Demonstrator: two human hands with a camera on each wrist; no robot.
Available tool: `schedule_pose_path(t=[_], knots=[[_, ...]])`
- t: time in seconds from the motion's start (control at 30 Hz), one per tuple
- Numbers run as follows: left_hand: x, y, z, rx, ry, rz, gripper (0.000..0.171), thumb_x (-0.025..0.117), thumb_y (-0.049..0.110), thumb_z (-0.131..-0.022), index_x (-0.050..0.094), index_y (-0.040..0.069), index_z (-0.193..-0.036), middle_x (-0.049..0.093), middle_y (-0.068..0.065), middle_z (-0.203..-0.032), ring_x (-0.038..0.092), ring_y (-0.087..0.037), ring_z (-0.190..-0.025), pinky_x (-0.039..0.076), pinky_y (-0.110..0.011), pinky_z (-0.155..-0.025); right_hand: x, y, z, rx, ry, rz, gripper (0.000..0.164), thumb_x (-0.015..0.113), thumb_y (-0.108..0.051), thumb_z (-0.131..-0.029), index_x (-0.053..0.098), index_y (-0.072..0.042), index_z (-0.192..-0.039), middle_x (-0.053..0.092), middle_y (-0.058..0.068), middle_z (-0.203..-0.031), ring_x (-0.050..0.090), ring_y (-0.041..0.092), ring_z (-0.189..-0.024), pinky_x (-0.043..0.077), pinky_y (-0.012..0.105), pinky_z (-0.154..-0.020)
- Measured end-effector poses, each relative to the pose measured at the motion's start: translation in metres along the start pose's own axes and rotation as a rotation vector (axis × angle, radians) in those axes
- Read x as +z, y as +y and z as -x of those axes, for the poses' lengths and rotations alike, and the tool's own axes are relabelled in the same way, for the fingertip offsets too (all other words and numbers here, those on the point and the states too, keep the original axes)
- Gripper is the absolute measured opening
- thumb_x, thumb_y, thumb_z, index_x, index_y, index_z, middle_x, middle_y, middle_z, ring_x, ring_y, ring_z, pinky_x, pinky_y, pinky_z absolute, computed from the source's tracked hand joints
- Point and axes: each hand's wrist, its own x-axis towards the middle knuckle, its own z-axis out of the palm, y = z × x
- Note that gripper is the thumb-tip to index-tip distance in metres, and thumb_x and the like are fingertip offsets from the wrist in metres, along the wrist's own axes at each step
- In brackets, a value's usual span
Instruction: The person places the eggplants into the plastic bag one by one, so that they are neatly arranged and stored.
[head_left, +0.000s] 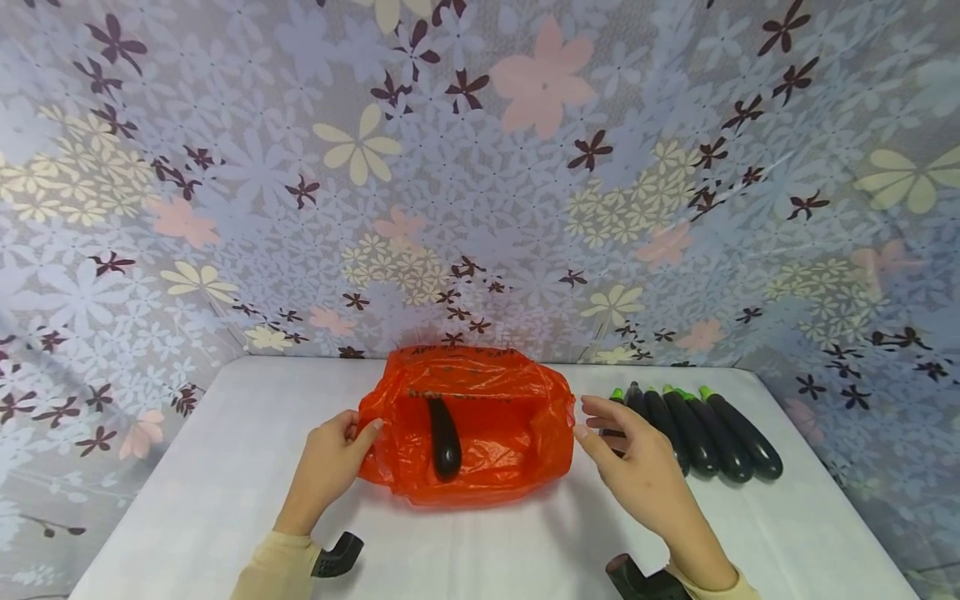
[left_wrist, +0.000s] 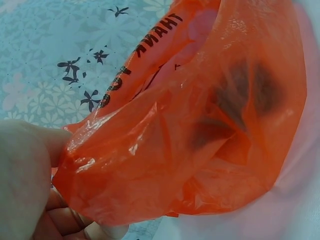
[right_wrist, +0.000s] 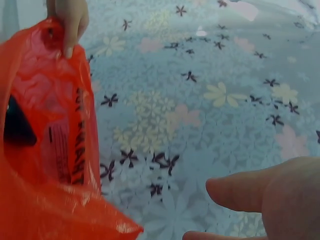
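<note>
An orange-red plastic bag (head_left: pixel 495 442) with dark lettering lies on the table, its mouth facing me. Inside it, left of the middle, rests one dark eggplant (head_left: pixel 446 442); in the left wrist view only dark shapes show through the plastic. My left hand (head_left: pixel 327 462) pinches the bag's left edge between thumb and fingers. Just off the right edge of the bag is my right hand (head_left: pixel 637 467), thumb and fingers parted. The right wrist view shows a gap between that hand and the bag (right_wrist: pixel 65 200). Several eggplants (head_left: pixel 701 437) lie behind and beyond the right hand.
The eggplants at the right lie side by side, green stems mostly toward the back. A white-covered table (head_left: pixel 247 450) extends under everything. Flower-patterned fabric (head_left: pixel 480 208) rises behind and at both sides. A black wrist-worn device (head_left: pixel 339 556) juts out beside the left forearm.
</note>
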Motion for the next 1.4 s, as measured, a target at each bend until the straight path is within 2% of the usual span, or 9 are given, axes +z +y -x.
schedule_pose_path(t=[0.4,0.83,1.03,1.23,1.4], knots=[[-0.002,-0.001,-0.001,0.008,0.003,0.004,0.028,0.063,0.029,-0.099,0.054,0.008,-0.083,0.044,-0.003,-0.065,0.045,-0.017,-0.059,0.034,-0.025,-0.053,-0.004,0.026,-0.003,0.056,0.079,0.062,0.050,0.059,-0.037,-0.101,0.056,-0.004,-0.139,0.063,0.016,-0.131,0.062,0.030,-0.114,0.052,0.049,-0.092],[-0.002,0.000,0.001,0.001,0.000,0.007,0.029,0.063,0.030,-0.099,0.054,0.008,-0.084,0.046,-0.003,-0.065,0.046,-0.018,-0.059,0.035,-0.026,-0.053,0.003,0.055,-0.007,0.220,0.071,0.141,0.056,0.058,-0.036,-0.101,0.049,0.000,-0.143,0.059,0.021,-0.135,0.062,0.035,-0.114,0.051,0.052,-0.093],[-0.002,0.001,0.001,0.004,-0.002,0.009,0.029,0.062,0.031,-0.099,0.054,0.008,-0.084,0.046,-0.004,-0.065,0.046,-0.018,-0.060,0.036,-0.026,-0.053,0.008,0.069,-0.010,0.227,0.071,0.162,0.056,0.060,-0.034,-0.100,0.049,0.001,-0.142,0.060,0.021,-0.133,0.063,0.036,-0.111,0.051,0.052,-0.090],[-0.002,0.000,0.000,-0.001,-0.003,0.007,0.029,0.063,0.031,-0.099,0.054,0.007,-0.084,0.046,-0.004,-0.066,0.047,-0.018,-0.060,0.036,-0.026,-0.054,0.013,0.080,-0.013,0.200,0.116,0.211,0.053,0.063,-0.027,-0.098,0.051,0.005,-0.138,0.061,0.024,-0.129,0.064,0.038,-0.108,0.051,0.054,-0.088],[-0.002,0.000,0.000,-0.002,-0.003,-0.001,0.029,0.063,0.031,-0.099,0.054,0.008,-0.083,0.045,-0.003,-0.065,0.046,-0.018,-0.059,0.035,-0.026,-0.053,0.019,0.086,-0.013,0.200,0.125,0.253,0.052,0.064,-0.025,-0.097,0.053,0.007,-0.135,0.064,0.028,-0.121,0.064,0.039,-0.104,0.051,0.055,-0.084]])
